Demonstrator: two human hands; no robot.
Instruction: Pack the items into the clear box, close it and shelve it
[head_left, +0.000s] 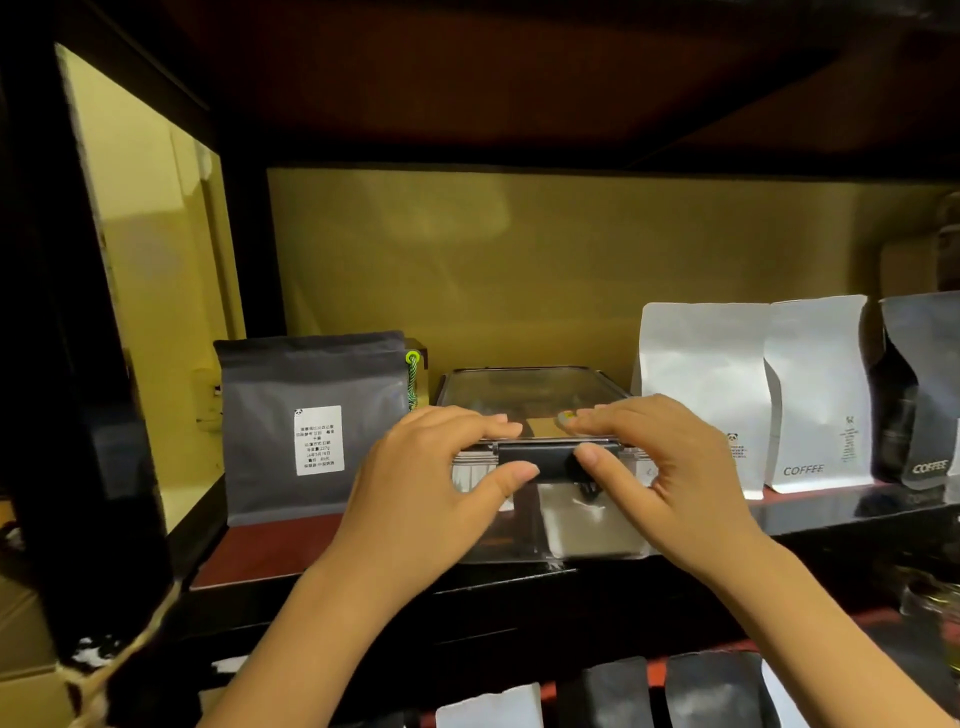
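Left hand curled at centre frame, fingers laid on the lid of the clear plastic box with a black front latch, thumb pressed against the left end of that black latch; right hand mirrored it, fingers flat on the lid's front edge, thumb on the latch's right end; both hands were half closed, pinching the lid rim and latch between fingers and thumb; the two hands sat near each other but apart, the latch between them. The box stood on the dark red shelf board at centre, lid on; contents were dim through the plastic, only a tan shape and a small yellow spot made out under the lid; a pale packet showed through the front wall, not identifiable. Left of the box stood a grey pouch with a white printed label; a green cord hung just behind its right edge. Right of the box stood two white stand-up pouches, one reading COFFEE; a dark pouch was cut off at the right edge. Back wall was mustard yellow; the frame was black; more pouches on the shelf below were cropped at the bottom.
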